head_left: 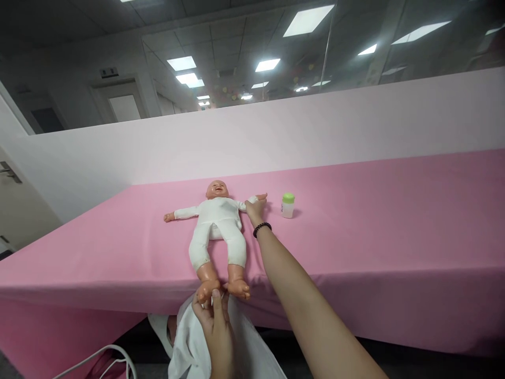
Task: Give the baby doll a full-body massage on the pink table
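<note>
A pink-covered table [374,221] is carrying two objects. A white-clad doll [219,213] is lying face up, its head pointing to 12 o'clock, its arms stretching toward 9 and 3 o'clock, its feet reaching the near edge at 6 o'clock. A green-lidded bottle [288,207] is standing upright at 3 o'clock from the doll's torso.

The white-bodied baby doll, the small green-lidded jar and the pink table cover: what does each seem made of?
White-bodied baby doll: matte, probably stuffed fabric, given soft folds; its head and feet perhaps vinyl, being shiny and molded.
Small green-lidded jar: likely plastic, from its cloudy, translucent wall.
Pink table cover: matte, probably cloth, since it drapes softly over the edge.
</note>
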{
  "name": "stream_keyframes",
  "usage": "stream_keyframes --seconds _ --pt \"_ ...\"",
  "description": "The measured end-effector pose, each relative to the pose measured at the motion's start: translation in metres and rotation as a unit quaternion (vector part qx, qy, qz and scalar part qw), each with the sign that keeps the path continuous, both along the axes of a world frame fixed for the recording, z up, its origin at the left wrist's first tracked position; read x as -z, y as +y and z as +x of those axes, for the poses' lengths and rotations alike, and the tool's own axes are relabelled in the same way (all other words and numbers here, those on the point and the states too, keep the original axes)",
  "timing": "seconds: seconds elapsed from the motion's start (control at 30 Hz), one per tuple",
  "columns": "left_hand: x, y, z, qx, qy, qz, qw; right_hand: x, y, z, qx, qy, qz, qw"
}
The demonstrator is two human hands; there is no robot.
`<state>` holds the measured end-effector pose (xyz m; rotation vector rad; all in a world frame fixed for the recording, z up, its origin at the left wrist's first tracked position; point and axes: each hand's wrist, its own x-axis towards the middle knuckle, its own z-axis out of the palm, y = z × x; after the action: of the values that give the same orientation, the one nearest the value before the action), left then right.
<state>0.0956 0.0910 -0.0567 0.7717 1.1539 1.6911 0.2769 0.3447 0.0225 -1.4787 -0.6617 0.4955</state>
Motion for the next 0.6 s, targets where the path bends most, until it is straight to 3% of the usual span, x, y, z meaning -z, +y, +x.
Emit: stream_keyframes --seconds 0.17,0.33,0.47,0.6 --pt "-0.026 -0.002 -0.009 -0.008 -0.096 0.006 0.995 -0.001 -0.001 0.0 -0.01 -0.004 -0.006 1.0" --pt "-0.037 0.012 -0.031 -0.04 -0.106 0.013 0.993 -0.001 -0.003 -0.002 -0.015 -0.017 0.004 1.0" --pt "-0.05 0.039 -0.053 -0.082 0.038 0.079 0.993 -0.004 -0.001 -0.007 -0.019 -0.043 0.03 0.998" --pt "-0.072 0.075 -0.065 -0.096 0.248 0.082 0.961 -0.008 -0.002 -0.015 -0.032 -0.118 0.116 0.986"
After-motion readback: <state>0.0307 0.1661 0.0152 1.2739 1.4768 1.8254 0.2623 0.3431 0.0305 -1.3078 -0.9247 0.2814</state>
